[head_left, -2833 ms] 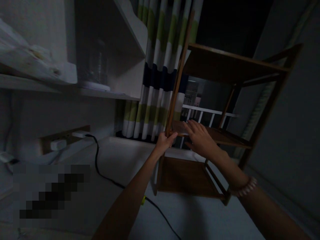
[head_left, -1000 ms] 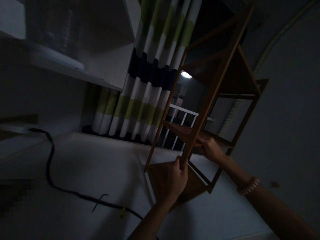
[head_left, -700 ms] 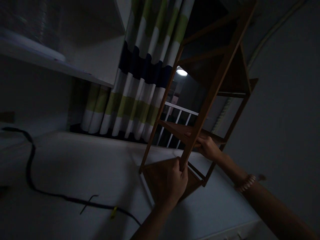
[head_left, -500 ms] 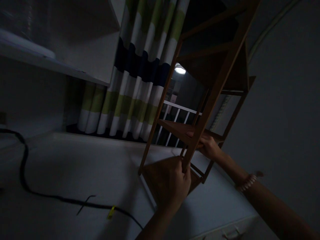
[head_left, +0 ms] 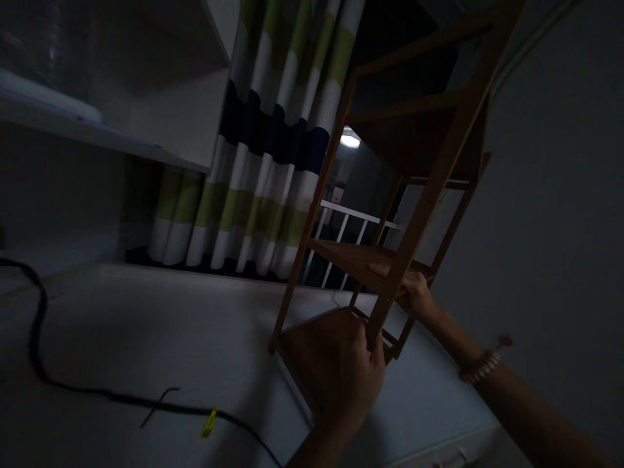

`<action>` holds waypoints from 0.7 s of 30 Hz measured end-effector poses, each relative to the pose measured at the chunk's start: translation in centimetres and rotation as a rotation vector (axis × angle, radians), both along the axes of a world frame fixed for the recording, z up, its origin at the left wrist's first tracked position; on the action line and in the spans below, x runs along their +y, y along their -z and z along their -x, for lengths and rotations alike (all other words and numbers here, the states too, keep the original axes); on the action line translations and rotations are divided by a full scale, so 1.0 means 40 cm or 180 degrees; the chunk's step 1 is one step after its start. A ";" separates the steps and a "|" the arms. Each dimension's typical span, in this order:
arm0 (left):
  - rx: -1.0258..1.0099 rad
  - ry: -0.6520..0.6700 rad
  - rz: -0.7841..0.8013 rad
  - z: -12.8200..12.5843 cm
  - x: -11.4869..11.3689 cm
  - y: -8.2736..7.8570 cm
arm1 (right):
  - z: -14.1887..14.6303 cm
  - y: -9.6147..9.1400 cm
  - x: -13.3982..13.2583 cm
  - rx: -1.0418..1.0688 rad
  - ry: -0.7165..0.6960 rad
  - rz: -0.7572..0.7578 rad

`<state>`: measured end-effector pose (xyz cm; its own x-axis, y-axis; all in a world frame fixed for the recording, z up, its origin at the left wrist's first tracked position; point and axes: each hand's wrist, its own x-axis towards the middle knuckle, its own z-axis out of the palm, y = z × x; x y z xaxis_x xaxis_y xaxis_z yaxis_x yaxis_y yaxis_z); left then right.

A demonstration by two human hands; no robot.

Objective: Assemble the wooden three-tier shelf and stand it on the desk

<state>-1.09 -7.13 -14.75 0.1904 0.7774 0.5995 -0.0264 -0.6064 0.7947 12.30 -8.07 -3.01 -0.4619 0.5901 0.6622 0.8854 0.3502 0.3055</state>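
A brown wooden shelf rack with three boards stands on a pale surface in a dim room. My left hand is closed round the bottom of the rack's near front post. My right hand grips the edge of the middle board, fingers wrapped over it. A beaded bracelet sits on my right wrist.
A striped green, white and navy curtain hangs behind the rack, beside a white railing and a lit lamp. A black cable with a yellow tag lies at the left. White shelving fills the upper left; a grey wall is at the right.
Both hands have kept hold of the rack while it turned and slid right toward the wall. My left hand has slipped lower on the post. The view has swung right.
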 end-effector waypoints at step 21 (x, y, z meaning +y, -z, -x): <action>0.0000 -0.0203 -0.0271 -0.007 0.005 0.009 | 0.007 0.010 -0.008 0.0209 -0.0059 0.0184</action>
